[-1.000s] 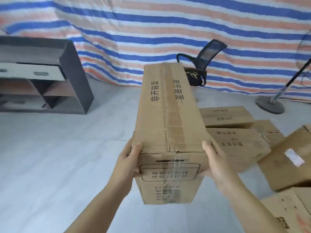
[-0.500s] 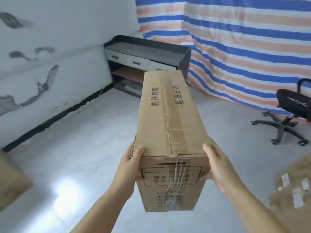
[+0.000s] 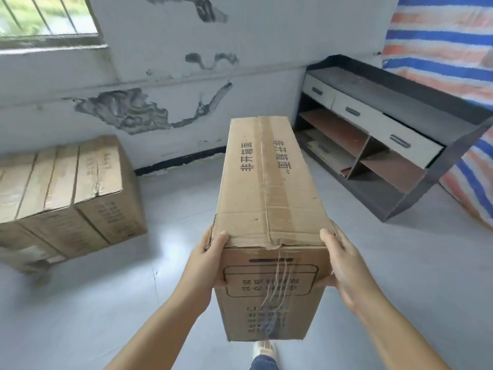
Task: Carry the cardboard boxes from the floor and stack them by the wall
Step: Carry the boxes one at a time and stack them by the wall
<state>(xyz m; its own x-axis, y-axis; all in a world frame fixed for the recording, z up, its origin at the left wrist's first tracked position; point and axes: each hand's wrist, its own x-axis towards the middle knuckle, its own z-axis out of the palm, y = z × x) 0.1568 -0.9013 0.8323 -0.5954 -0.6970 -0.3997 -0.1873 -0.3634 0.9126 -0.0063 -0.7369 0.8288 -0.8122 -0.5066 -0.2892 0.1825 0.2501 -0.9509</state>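
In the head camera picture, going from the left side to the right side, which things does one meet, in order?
Stacked cardboard boxes by the wall → left hand → carried cardboard box → right hand → dark shelf unit → striped tarp.

stacked boxes (image 3: 61,193) cut off left, label blurred

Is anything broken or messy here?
Yes. The wall has big patches where the paint has peeled off. The box held in the left hand and right hand has frayed tape strands hanging down its near end.
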